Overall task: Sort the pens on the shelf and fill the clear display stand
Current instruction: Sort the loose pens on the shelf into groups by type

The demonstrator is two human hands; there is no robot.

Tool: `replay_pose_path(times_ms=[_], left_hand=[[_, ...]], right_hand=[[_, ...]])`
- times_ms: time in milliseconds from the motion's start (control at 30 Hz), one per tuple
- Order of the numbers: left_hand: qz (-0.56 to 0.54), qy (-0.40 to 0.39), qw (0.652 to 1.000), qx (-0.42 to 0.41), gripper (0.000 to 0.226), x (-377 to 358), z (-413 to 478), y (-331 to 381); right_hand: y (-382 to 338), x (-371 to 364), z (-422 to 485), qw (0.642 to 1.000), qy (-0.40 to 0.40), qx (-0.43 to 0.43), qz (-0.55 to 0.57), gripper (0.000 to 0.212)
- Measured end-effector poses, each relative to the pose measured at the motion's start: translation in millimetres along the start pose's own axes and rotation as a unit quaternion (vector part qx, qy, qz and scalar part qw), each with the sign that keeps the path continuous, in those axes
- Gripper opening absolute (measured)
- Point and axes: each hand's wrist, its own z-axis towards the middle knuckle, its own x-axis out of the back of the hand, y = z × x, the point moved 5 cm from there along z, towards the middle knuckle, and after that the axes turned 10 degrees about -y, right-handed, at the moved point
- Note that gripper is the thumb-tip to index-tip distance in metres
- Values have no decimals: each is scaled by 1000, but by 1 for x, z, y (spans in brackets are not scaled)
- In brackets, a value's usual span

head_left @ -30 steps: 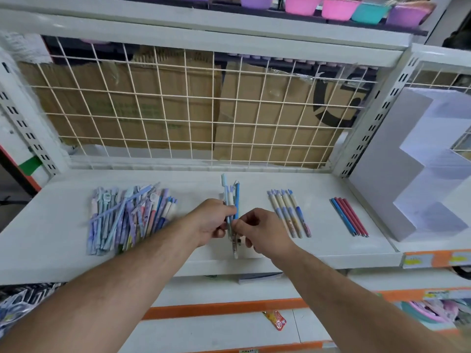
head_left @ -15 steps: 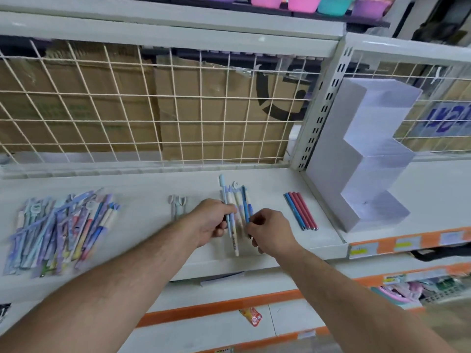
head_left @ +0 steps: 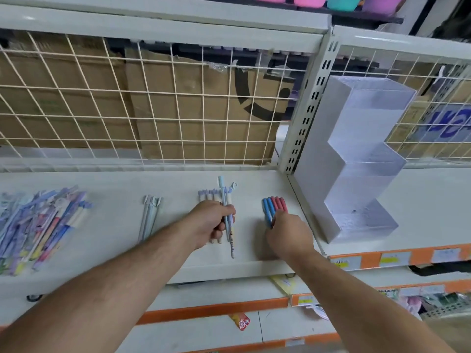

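Observation:
My left hand [head_left: 212, 221] grips a few pale blue and white pens [head_left: 224, 197] held upright over the white shelf [head_left: 114, 225]. Under it lies a row of lilac-capped pens [head_left: 207, 195]. My right hand [head_left: 289, 234] covers the lower ends of a small group of blue and red pens [head_left: 274, 205], its fingers curled round them. A loose pile of mixed pens [head_left: 43, 222] lies at the far left, and a few grey pens [head_left: 151, 215] lie between. The clear stepped display stand [head_left: 356, 159] stands to the right on the adjoining shelf, with no pens in it.
A wire grid back panel [head_left: 153, 105] with cardboard boxes behind closes the shelf's rear. A perforated upright post [head_left: 304, 118] separates the two shelf bays. Orange-edged lower shelves [head_left: 211, 309] with price labels lie below.
My right hand has left the pens in my left hand and moved right onto the blue and red pens. The view has turned right, bringing the display stand closer to centre.

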Motion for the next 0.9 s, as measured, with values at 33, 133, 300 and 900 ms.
replay_pose_path(times_ms=[33, 133, 300, 900], left_hand=[[-2, 1, 1000, -4, 16, -1, 0, 1], [-1, 7, 1000, -10, 14, -2, 2, 2], [5, 27, 999, -25, 9, 4, 2, 2], [-19, 46, 998, -26, 8, 81, -19, -2]], right_hand=[[1, 0, 1, 1000, 4, 1, -9, 21], [-2, 0, 3, 1000, 14, 15, 10, 16], [-38, 1, -3, 956, -47, 129, 261, 13], [-102, -27, -4, 949, -52, 48, 308, 11]])
